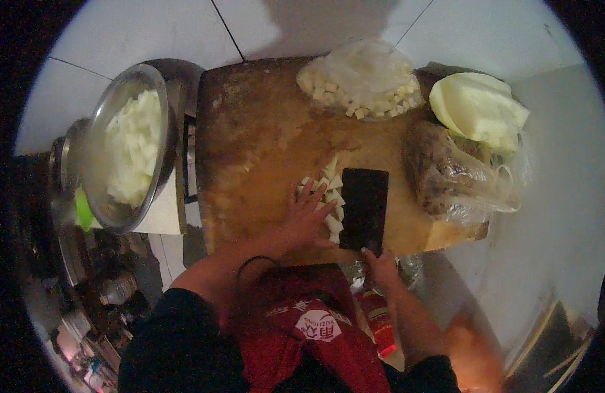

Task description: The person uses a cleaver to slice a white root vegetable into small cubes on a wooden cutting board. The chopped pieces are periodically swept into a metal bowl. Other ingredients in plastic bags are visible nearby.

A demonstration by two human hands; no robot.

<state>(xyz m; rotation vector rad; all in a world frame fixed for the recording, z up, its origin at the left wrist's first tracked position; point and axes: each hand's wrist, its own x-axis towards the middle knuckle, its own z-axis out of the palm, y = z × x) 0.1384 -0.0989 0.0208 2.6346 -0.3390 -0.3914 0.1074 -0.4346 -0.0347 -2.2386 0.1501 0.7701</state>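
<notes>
My left hand (309,216) lies with its fingers spread over a small heap of pale cut pieces (335,197) on the wooden cutting board (253,147). Some of the pieces are covered by the fingers. Just to the right, a cleaver with a broad dark blade (364,209) touches or nearly touches the heap's right side. The near end of that cleaver is in my right hand (381,267), at the board's front edge; the handle is mostly hidden by the fingers.
A metal bowl of pale chunks (135,147) stands left of the board. At the back, a clear plastic bag (363,81) holds pale cubes. To the right are a large peeled pale-green piece (479,110) and a plastic bag with brownish contents (449,172), beside the wall (558,147).
</notes>
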